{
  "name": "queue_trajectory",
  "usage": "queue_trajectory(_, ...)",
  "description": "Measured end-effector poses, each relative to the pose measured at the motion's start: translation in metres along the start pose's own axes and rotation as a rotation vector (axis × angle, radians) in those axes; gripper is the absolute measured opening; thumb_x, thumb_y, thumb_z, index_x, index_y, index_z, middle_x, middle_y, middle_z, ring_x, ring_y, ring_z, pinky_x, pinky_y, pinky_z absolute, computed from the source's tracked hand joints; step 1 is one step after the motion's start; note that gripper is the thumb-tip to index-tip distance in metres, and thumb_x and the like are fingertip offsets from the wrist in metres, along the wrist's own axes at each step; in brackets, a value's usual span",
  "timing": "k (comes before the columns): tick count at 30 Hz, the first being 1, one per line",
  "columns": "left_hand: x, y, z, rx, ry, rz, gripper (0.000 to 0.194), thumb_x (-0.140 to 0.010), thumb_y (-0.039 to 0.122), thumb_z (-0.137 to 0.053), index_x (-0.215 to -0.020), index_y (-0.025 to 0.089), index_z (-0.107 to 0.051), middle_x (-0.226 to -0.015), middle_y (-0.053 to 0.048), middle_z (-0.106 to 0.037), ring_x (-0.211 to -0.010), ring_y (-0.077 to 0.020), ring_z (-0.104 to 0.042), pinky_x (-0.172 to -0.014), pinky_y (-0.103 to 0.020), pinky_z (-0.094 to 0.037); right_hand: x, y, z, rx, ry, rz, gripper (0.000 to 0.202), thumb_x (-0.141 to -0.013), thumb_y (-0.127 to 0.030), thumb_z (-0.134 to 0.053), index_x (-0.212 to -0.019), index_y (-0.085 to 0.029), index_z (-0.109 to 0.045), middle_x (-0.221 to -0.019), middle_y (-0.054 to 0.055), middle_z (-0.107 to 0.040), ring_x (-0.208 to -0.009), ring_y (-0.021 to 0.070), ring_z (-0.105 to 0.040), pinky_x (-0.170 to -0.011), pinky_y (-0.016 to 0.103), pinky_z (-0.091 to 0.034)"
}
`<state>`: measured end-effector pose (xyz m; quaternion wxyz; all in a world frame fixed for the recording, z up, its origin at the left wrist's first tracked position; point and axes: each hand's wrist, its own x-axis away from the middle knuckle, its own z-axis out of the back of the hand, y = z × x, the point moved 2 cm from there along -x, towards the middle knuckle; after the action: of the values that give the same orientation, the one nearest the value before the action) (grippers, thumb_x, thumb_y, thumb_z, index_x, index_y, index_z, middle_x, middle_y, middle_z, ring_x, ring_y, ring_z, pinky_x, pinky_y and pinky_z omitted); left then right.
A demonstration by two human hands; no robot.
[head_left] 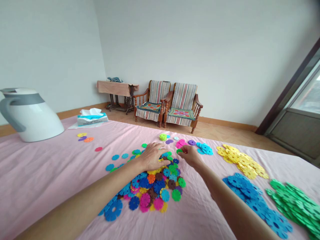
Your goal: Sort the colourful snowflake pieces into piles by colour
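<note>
A mixed pile of plastic snowflake discs in many colours lies on the pink cloth. My left hand rests over the far part of this pile, fingers stretched out and apart, hiding some discs beneath. Just to the right of the pile, my right hand pinches a green snowflake disc between thumb and fingers. Beyond it lie small groups of pink discs, purple discs and light-blue discs. A lime-green stack sits near the cloth's far edge.
Sorted heaps of yellow discs, blue discs and green discs lie to the right. On the left stand a white kettle and a tissue box. Loose discs, one red, lie nearby. Two wooden chairs stand beyond.
</note>
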<state>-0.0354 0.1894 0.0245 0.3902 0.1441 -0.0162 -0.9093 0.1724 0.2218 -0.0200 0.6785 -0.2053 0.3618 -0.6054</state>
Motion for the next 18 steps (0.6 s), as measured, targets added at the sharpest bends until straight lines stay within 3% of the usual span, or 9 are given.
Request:
queue_trajectory(4,-0.027,-0.022,-0.021,-0.018,-0.077,0.049,0.056,-0.08,0.067,-0.049,-0.121,0.031,-0.059,-0.13,-0.009,-0.053,-0.12,-0.0355,-0.045,-0.095,-0.051,-0.037,0.007,0.01,0.004,-0.058,0.035,-0.014,0.016,-0.068,-0.034,-0.056,-0.065,-0.018,-0.057,-0.055,-0.001,-0.058,-0.053,0.013,-0.053,-0.051,0.024,-0.036)
queue_trajectory(7,-0.029,-0.024,-0.029,-0.012,-0.099,0.063,0.06,-0.079,0.072,-0.045,-0.12,0.031,-0.059,-0.123,-0.009,-0.055,-0.114,-0.0339,-0.047,-0.091,-0.048,-0.039,0.011,0.014,0.008,-0.079,0.043,-0.015,0.016,-0.069,-0.034,-0.056,-0.066,-0.018,-0.058,-0.057,0.0,-0.06,-0.053,0.0133,-0.055,-0.052,0.024,-0.038)
queue_trajectory(13,-0.006,-0.008,-0.018,-0.019,-0.123,0.019,0.06,-0.075,0.073,-0.048,-0.113,0.029,-0.062,-0.108,-0.009,-0.055,-0.105,-0.033,-0.05,-0.085,-0.046,-0.041,0.011,0.013,0.01,-0.097,0.057,-0.034,0.019,-0.071,-0.035,-0.055,-0.068,-0.017,-0.06,-0.057,0.0,-0.06,-0.053,0.014,-0.057,-0.051,0.024,-0.038)
queue_trajectory(18,0.019,0.007,-0.009,0.015,-0.112,-0.05,0.06,-0.075,0.071,-0.051,-0.12,0.031,-0.058,-0.104,-0.007,-0.055,-0.1,-0.0293,-0.051,-0.086,-0.043,-0.04,0.007,0.006,0.003,-0.053,0.067,-0.023,0.017,-0.069,-0.032,-0.057,-0.067,-0.017,-0.064,-0.057,0.0,-0.06,-0.055,0.0136,-0.054,-0.052,0.024,-0.035)
